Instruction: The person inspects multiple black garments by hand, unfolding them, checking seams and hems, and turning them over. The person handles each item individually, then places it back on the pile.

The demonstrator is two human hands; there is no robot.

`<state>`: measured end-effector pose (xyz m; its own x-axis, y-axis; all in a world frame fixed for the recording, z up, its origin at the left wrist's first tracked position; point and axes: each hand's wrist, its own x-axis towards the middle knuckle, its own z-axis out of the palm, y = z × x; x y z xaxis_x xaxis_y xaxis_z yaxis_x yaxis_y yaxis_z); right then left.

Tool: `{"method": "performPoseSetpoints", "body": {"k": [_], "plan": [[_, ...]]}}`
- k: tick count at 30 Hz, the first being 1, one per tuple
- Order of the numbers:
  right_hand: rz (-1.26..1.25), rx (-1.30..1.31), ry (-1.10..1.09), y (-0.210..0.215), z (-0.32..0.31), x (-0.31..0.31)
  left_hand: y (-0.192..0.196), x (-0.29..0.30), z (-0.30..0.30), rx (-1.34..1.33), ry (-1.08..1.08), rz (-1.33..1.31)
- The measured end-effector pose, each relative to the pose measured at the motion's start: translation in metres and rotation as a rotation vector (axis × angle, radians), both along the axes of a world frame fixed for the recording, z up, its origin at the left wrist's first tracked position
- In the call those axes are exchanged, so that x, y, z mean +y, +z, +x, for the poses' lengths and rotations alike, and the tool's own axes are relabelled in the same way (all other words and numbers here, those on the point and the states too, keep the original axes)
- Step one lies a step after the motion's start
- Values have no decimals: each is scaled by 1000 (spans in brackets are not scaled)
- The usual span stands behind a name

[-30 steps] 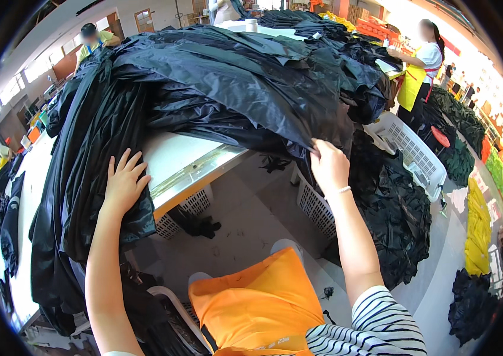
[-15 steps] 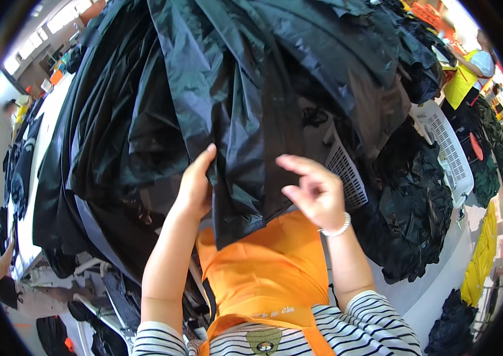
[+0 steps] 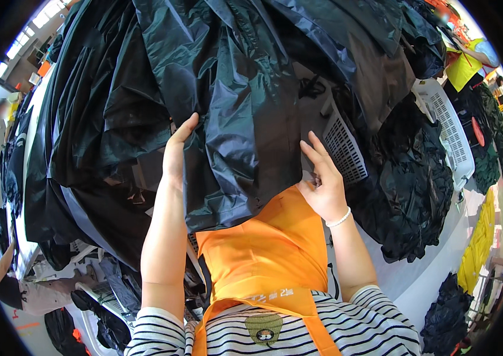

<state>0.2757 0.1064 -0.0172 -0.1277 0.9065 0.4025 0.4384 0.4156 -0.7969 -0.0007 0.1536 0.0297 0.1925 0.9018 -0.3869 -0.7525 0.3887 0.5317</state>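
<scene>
A dark, shiny black cloth piece hangs toward me from a big heap, its lower hem lying over my orange apron. At its left edge my left hand grips it, thumb on top and the other fingers hidden behind the cloth. My right hand, with a pale bead bracelet at the wrist, is beside the lower right edge. Its fingers are stretched out and apart, and the thumb side is close to the cloth. Whether it touches the edge, I cannot tell.
More black cloth drapes down on the left. A white slotted basket stands right of my right hand, with a bundled black heap beyond it. Another white basket is farther right. People work at both far sides.
The cloth's free end has spread wider and lies flatter. My left hand has moved up and slightly left; my right hand has shifted beside the right edge, its fingers now pointing upward.
</scene>
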Motion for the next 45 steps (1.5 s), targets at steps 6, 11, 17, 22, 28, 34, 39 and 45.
{"method": "performPoseSetpoints", "body": {"k": [6,11,17,22,28,34,39,45], "plan": [[151,261,88,1,14,9,-11,-2,-8,299,196,-21],[-54,387,46,33,16,18,-15,-38,-8,614,348,14],[-127,158,187,55,-5,23,25,-99,61,1634,287,1205],[-282,215,370,68,-9,15,32,-51,76,1417,10,1117],[-420,294,489,73,12,14,45,-38,44,1068,-389,851],[-188,328,319,64,1,19,43,-38,46,629,-346,517],[243,46,139,82,-21,3,40,-34,47,698,-302,406],[20,106,236,78,-22,4,43,-37,49,725,-336,508]]}}
